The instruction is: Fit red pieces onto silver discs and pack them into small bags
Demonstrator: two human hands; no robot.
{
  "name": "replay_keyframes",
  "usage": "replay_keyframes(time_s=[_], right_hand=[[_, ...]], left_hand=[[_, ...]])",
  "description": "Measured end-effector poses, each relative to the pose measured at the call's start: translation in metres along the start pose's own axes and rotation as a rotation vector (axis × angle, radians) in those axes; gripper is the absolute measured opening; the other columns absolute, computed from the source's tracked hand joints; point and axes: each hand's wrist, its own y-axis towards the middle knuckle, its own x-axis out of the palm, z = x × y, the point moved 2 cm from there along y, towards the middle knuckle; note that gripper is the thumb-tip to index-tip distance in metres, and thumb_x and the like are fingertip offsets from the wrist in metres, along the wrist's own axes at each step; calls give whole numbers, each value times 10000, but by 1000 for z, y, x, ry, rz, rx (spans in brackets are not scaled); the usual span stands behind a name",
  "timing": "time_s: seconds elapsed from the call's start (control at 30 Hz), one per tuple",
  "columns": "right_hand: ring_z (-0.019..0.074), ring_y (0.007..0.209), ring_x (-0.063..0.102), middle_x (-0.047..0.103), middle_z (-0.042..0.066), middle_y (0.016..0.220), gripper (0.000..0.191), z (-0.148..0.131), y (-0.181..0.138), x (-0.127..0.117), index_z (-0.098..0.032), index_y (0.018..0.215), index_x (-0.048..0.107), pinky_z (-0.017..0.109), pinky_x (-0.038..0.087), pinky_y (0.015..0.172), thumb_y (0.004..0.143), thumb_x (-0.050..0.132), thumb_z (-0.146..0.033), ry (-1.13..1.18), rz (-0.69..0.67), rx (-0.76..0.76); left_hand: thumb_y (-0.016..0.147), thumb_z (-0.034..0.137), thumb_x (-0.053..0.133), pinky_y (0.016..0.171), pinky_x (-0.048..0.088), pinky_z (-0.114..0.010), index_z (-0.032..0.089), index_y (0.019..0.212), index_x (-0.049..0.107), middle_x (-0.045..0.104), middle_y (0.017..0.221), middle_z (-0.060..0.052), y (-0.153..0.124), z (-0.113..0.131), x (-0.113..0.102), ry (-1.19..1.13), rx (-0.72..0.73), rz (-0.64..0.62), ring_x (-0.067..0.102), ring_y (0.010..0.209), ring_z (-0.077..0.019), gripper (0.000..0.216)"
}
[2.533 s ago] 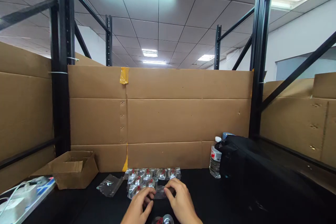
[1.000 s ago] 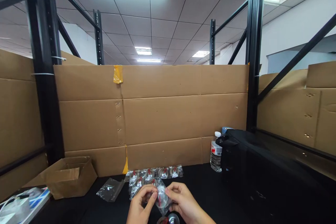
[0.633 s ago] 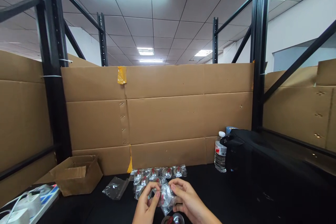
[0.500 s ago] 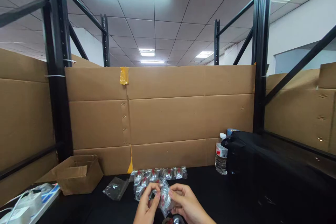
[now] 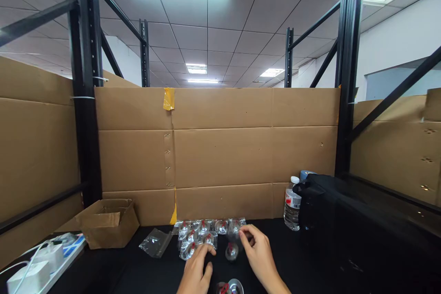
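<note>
My right hand is closed in a pinch at the upper edge of a clear bag holding a round silver piece with a red mark. The bag is blurred, so its outline is hard to make out. My left hand has its thumb and fingers apart with nothing between them, beside the nearest of the packed pieces. Several similar round silver pieces in clear bags lie in rows beyond both hands. Closer to me, at the bottom edge, are loose round metal pieces with red parts, partly cut off.
A flat clear plastic bag lies left of the rows. Farther left stand an open cardboard box and a white power strip with plugs. On the right are a water bottle and a black bag. Cardboard walls the back.
My hands have moved apart. The bagged piece has left my left fingers and now hangs or lies below my right fingers, which moved right and farther away. The view has shifted slightly.
</note>
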Motion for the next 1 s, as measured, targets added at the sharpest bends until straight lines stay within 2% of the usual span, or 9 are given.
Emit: replay_keyframes(time_s=[0.13, 0.27, 0.33, 0.43, 0.53, 0.67, 0.8, 0.9, 1.0], right_hand=[[211, 839, 648, 688, 77, 916, 319, -15, -4, -2, -198, 952, 658, 268, 483, 741, 993, 478, -459, 70, 100, -95], [173, 680, 627, 639, 35, 812, 290, -18, -11, 14, -204, 976, 629, 265, 496, 671, 995, 492, -458, 217, -112, -106], [146, 600, 596, 614, 17, 787, 292, -17, -15, 23, -203, 995, 622, 258, 486, 610, 986, 509, -472, 296, -193, -61], [135, 629, 601, 621, 18, 881, 343, -14, -19, 32, -224, 1138, 585, 248, 472, 588, 912, 635, -478, 400, -256, 13], [146, 662, 616, 630, 12, 872, 496, -10, -19, 37, -240, 1213, 529, 259, 473, 610, 824, 738, -466, 477, -291, 88], [157, 620, 592, 614, -9, 758, 522, -4, -16, 39, -230, 1191, 508, 278, 468, 598, 808, 728, -508, 538, -233, 181], [188, 703, 619, 649, 25, 793, 390, -3, -14, 27, -214, 1178, 571, 301, 487, 661, 900, 598, -487, 287, -193, 83], [249, 1052, 635, 686, 88, 1121, 270, 0, -11, 15, -246, 1098, 662, 368, 476, 911, 918, 558, -417, -75, -226, -37], [279, 1335, 494, 568, 66, 1433, 337, 19, -3, 7, -317, 1227, 650, 455, 372, 1069, 955, 479, -418, -373, -282, 0]], left_hand=[[903, 434, 539, 1089, 437, -404, 220, 1221, 614, 665, 1266, -123, -2, 3, 4, -69, -34, 103, 595, 1227, -272, 390], [886, 529, 602, 1101, 421, -425, 219, 1339, 517, 610, 1354, -142, 1, 9, -1, -199, -31, 176, 572, 1263, -283, 556], [885, 538, 615, 951, 511, -384, 212, 1321, 508, 696, 1153, -129, 4, 11, -4, -287, -36, 99, 672, 1056, -260, 555], [894, 539, 622, 766, 527, -308, 204, 1283, 488, 709, 879, -67, 7, 12, -10, -397, -65, -3, 687, 802, -207, 530], [871, 528, 669, 757, 523, -285, 220, 1173, 501, 699, 887, -50, 8, 11, -16, -492, -111, 56, 678, 778, -183, 463], [845, 510, 695, 730, 532, -268, 194, 860, 579, 698, 860, -57, 10, 13, -20, -482, -96, 69, 678, 786, -191, 337], [890, 493, 580, 881, 543, -331, 189, 780, 734, 755, 973, -109, 13, 6, -32, -266, -81, 59, 697, 981, -264, 358], [898, 480, 498, 962, 531, -390, 214, 1041, 773, 756, 1118, -107, 19, -16, -58, -25, -135, 173, 687, 1075, -289, 409], [909, 448, 398, 1065, 470, -438, 161, 1242, 689, 700, 1264, -121, 22, -49, -93, 237, -198, 342, 636, 1199, -299, 527]])
